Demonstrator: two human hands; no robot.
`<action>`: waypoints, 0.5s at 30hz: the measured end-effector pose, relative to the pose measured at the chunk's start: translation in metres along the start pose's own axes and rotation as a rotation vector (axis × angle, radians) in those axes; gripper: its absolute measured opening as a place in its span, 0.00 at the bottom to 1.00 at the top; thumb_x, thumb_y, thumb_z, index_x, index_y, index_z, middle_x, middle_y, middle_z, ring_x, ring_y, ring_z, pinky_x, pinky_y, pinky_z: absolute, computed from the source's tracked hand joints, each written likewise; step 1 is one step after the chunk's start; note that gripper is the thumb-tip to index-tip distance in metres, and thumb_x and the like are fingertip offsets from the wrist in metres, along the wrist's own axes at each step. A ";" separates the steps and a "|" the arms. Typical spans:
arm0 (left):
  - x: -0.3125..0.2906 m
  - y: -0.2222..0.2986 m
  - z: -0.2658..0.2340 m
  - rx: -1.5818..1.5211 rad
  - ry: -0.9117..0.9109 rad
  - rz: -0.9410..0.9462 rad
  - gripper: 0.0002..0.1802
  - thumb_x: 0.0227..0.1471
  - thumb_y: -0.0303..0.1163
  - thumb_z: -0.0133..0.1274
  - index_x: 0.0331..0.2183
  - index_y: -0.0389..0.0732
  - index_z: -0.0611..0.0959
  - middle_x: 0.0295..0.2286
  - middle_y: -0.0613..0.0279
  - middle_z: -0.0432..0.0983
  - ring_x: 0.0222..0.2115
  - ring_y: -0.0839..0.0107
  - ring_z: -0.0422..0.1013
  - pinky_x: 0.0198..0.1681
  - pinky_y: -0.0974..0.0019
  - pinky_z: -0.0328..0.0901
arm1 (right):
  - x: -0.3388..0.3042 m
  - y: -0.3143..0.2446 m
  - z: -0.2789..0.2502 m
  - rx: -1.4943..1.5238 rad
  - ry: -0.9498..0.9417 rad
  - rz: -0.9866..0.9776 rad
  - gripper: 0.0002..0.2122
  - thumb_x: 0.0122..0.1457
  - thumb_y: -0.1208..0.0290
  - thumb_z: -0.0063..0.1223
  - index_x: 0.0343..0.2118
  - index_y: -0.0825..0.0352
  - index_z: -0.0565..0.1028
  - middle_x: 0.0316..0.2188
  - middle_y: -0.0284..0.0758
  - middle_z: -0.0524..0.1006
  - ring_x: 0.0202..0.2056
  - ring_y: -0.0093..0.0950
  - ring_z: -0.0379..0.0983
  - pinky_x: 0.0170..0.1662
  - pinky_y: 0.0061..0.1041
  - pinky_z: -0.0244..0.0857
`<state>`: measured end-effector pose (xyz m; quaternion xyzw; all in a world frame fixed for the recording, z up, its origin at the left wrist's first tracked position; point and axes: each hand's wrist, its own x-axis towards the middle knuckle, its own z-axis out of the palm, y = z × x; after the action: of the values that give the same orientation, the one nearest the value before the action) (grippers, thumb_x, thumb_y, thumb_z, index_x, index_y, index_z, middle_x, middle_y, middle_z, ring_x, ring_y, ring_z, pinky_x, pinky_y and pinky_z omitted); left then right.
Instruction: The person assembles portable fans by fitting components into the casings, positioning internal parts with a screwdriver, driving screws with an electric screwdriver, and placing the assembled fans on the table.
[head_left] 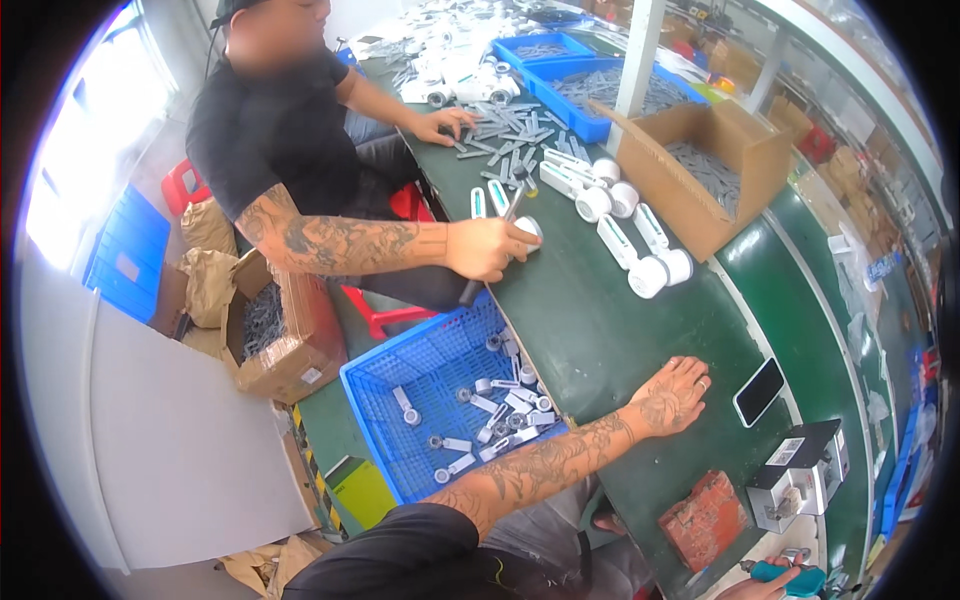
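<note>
My left hand (672, 398) lies palm down on the green tabletop (590, 350) with its fingers spread and nothing in them. A phone (760, 392) with a dark screen lies just right of it. At the lower right edge, my right hand (768, 584) is closed around a teal power tool (806, 579), only partly in view. Near that hand stand a metal fixture (800, 478) with a black plate and a worn reddish block (704, 520).
A co-worker (290, 130) sits at the far left, gripping a hammer (515, 200). White round-headed handles (618, 240) and grey strips (510, 130) lie farther back. Beside the table edge is a blue basket (365, 400) of white-and-grey parts. A cardboard box (660, 180) stands behind.
</note>
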<state>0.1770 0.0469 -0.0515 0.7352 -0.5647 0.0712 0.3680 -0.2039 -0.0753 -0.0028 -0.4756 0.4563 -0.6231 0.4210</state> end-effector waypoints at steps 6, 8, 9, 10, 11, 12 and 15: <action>0.016 0.004 -0.018 -0.090 0.144 -0.073 0.14 0.51 0.37 0.64 0.38 0.40 0.86 0.39 0.50 0.80 0.43 0.51 0.75 0.49 0.49 0.69 | -0.018 -0.013 -0.027 -0.095 0.096 0.112 0.17 0.72 0.58 0.44 0.52 0.65 0.76 0.33 0.29 0.75 0.37 0.22 0.71 0.39 0.25 0.68; 0.013 0.008 -0.026 -0.161 0.324 -0.023 0.13 0.54 0.29 0.64 0.41 0.37 0.83 0.36 0.52 0.79 0.36 0.56 0.76 0.41 0.58 0.71 | -0.028 -0.021 -0.011 -0.190 0.008 -0.061 0.18 0.73 0.57 0.44 0.52 0.69 0.75 0.28 0.29 0.76 0.30 0.21 0.71 0.34 0.23 0.65; 0.012 0.022 -0.028 -0.271 0.309 -0.105 0.11 0.57 0.28 0.63 0.41 0.35 0.82 0.34 0.55 0.78 0.33 0.62 0.74 0.41 0.61 0.70 | -0.031 -0.033 -0.004 -0.004 -0.063 -0.145 0.18 0.73 0.59 0.46 0.51 0.71 0.74 0.26 0.30 0.75 0.28 0.21 0.71 0.33 0.23 0.65; 0.013 0.042 -0.033 -0.320 0.300 -0.085 0.10 0.59 0.27 0.61 0.42 0.35 0.82 0.33 0.57 0.78 0.32 0.67 0.73 0.41 0.63 0.70 | -0.035 -0.041 -0.011 0.024 -0.078 -0.173 0.23 0.73 0.56 0.48 0.53 0.77 0.70 0.26 0.34 0.72 0.29 0.26 0.69 0.34 0.29 0.66; 0.017 0.080 -0.030 -0.415 0.257 -0.104 0.09 0.59 0.26 0.61 0.41 0.35 0.82 0.34 0.56 0.79 0.34 0.67 0.75 0.42 0.64 0.70 | -0.037 -0.051 -0.025 0.042 -0.068 -0.190 0.23 0.73 0.56 0.47 0.53 0.78 0.69 0.26 0.34 0.71 0.29 0.27 0.69 0.35 0.29 0.66; 0.026 0.125 -0.024 -0.519 0.205 0.021 0.09 0.57 0.25 0.62 0.40 0.36 0.83 0.32 0.56 0.78 0.32 0.65 0.76 0.39 0.63 0.71 | -0.039 -0.061 -0.039 0.050 -0.016 -0.219 0.21 0.71 0.57 0.50 0.52 0.75 0.71 0.26 0.33 0.74 0.29 0.24 0.71 0.33 0.24 0.64; 0.030 0.266 0.006 -0.708 -0.117 0.261 0.11 0.54 0.32 0.66 0.37 0.39 0.83 0.31 0.55 0.79 0.30 0.62 0.79 0.36 0.62 0.73 | -0.044 -0.080 -0.087 0.016 0.084 -0.251 0.22 0.70 0.57 0.51 0.51 0.76 0.71 0.26 0.33 0.74 0.28 0.24 0.71 0.32 0.24 0.65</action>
<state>-0.0493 -0.0049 0.0826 0.4873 -0.6631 -0.1241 0.5545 -0.2874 -0.0007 0.0540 -0.4992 0.4052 -0.6940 0.3240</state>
